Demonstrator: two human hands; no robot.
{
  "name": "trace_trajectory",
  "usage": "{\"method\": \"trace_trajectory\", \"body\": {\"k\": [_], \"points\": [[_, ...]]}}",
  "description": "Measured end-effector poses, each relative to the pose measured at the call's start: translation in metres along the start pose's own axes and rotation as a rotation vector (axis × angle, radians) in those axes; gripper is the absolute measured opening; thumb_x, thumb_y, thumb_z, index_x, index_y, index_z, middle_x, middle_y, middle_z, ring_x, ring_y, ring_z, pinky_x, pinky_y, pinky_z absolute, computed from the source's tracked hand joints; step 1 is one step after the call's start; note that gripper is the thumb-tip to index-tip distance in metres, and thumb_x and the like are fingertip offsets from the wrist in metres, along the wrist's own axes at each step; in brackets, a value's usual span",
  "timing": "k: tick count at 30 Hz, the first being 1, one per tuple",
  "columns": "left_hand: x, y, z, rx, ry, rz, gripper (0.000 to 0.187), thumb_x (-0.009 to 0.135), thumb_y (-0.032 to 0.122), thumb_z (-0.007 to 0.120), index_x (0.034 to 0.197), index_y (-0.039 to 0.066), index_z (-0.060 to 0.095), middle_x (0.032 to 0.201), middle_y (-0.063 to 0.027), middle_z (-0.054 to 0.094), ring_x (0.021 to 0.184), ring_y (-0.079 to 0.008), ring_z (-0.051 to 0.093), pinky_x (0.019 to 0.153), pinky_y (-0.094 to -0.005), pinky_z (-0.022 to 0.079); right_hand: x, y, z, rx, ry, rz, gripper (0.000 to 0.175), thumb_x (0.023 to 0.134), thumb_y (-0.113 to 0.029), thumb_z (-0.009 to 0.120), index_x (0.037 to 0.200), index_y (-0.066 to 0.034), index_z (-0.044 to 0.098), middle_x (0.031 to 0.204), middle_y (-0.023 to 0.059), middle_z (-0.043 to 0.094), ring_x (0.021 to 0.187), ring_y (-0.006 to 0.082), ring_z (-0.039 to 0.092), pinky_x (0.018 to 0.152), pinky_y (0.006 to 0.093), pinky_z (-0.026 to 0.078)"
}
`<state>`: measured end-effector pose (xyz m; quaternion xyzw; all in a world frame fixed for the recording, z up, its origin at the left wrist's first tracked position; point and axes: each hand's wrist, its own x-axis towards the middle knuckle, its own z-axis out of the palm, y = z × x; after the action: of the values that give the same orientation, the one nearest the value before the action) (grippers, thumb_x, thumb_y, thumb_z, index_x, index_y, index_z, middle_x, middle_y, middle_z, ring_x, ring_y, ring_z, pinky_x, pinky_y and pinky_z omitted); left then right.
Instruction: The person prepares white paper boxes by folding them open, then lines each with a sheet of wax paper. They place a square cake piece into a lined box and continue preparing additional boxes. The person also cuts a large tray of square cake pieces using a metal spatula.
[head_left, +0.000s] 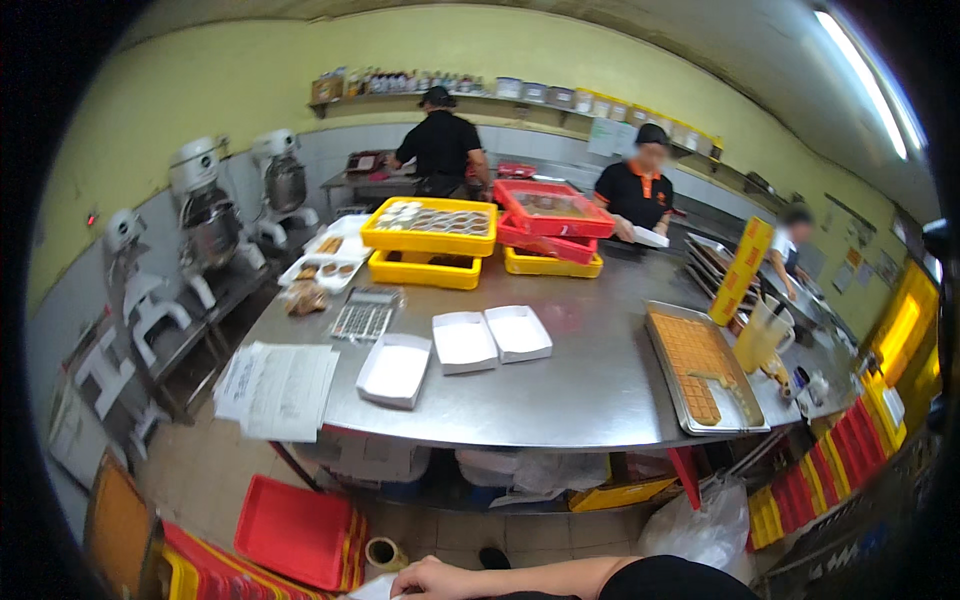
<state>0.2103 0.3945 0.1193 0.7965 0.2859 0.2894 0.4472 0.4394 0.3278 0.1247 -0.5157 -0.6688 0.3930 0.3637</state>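
At the bottom edge of the view my right hand reaches across to the left, fingers closed on a piece of white card that the frame cuts off. My left hand is out of view. Before me on the stainless steel table stand white open card boxes: one near the front, a second in the middle and a third beside it. A metal baking tray at the right holds sheet cake cut into squares, with part of its contents gone.
Papers overhang the table's front left corner, near a calculator. Yellow crates and red crates are stacked behind. A pitcher stands right. Red trays are below. A person holds a white box opposite; others work farther back.
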Motion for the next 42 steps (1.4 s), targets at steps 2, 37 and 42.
{"method": "trace_trajectory", "body": {"k": [2, 37, 42], "points": [[-0.001, 0.004, 0.003, -0.235, 0.002, -0.211, 0.013, 0.088, 0.020, 0.057, 0.087, 0.007, 0.054, 0.076, 0.0007, 0.049, 0.068, -0.0106, 0.045, 0.062, -0.0256, 0.039, -0.001, 0.010, -0.001, 0.056, -0.010, 0.041, 0.024, 0.085, -0.029, 0.065, 0.097, -0.0080, 0.065, 0.088, 0.0090, 0.067, 0.083, 0.0215, 0.065, 0.075, 0.0343, 0.049], [-0.004, 0.023, 0.031, 0.431, 0.013, -0.074, 0.031, 0.087, 0.023, 0.060, 0.113, 0.006, 0.059, 0.110, -0.0138, 0.061, 0.105, -0.0326, 0.055, 0.094, -0.0408, 0.042, 0.027, 0.140, -0.022, -0.437, -0.066, 0.086, 0.059, 0.083, -0.020, 0.059, 0.139, -0.0175, 0.040, 0.136, 0.0117, 0.044, 0.126, 0.0305, 0.040, 0.102, 0.0455, 0.034], [0.120, 0.051, 0.081, 0.277, -0.068, 0.224, 0.028, 0.084, 0.021, 0.060, 0.108, 0.008, 0.062, 0.110, -0.0109, 0.062, 0.105, -0.0292, 0.055, 0.093, -0.0414, 0.042, -0.064, 0.131, -0.197, -0.349, 0.525, 0.197, 0.045, 0.083, -0.020, 0.063, 0.126, -0.0119, 0.054, 0.114, 0.0128, 0.059, 0.100, 0.0311, 0.057, 0.090, 0.0380, 0.044]]}}
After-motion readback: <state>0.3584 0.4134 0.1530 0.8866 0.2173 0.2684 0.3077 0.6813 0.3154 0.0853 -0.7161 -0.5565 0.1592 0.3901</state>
